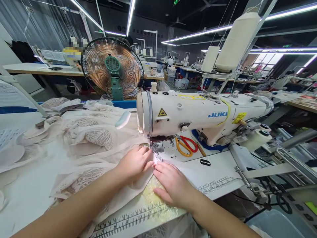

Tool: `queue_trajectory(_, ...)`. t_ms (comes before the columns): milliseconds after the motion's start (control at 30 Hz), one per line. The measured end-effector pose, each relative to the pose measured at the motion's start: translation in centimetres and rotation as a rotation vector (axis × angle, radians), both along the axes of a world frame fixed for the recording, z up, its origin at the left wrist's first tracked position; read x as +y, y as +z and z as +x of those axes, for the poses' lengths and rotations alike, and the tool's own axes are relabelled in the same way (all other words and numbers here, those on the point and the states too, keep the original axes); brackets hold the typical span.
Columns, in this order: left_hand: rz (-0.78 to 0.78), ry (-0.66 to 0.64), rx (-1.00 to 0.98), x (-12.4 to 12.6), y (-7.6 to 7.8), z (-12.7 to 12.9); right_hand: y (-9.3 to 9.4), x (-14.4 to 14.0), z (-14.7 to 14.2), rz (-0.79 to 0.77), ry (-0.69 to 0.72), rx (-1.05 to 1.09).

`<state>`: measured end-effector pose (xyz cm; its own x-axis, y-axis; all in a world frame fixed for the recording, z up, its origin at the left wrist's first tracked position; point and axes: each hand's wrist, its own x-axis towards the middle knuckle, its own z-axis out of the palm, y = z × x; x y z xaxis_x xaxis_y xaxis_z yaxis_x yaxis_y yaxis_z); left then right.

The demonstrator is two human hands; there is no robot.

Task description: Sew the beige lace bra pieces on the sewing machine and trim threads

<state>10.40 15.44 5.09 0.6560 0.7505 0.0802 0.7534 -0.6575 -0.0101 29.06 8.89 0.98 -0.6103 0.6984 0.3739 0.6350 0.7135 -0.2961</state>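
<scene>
Pressing cloth flat at the sewing machine (198,115).
Both hands lie on the thin beige cloth (104,155) just in front of the needle. The left hand (135,162) rests flat with fingers close together. The right hand (173,185) lies beside it, fingers flat on the pale yellow lace (151,198). Orange and red scissors (187,145) sit on the worktop (218,178) under the machine.
</scene>
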Motion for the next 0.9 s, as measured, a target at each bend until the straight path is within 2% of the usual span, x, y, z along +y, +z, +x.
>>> queue_trajectory(333, 0.015, 0.015, 0.037, 0.07, 0.50, 0.26, 0.50, -0.16, -0.13, 0.021, -0.033, -0.002)
queue_trajectory(900, -0.012, 0.002, 0.000, 0.15, 0.09, -0.47, 0.68, -0.03, -0.04, 0.023, -0.001, 0.008)
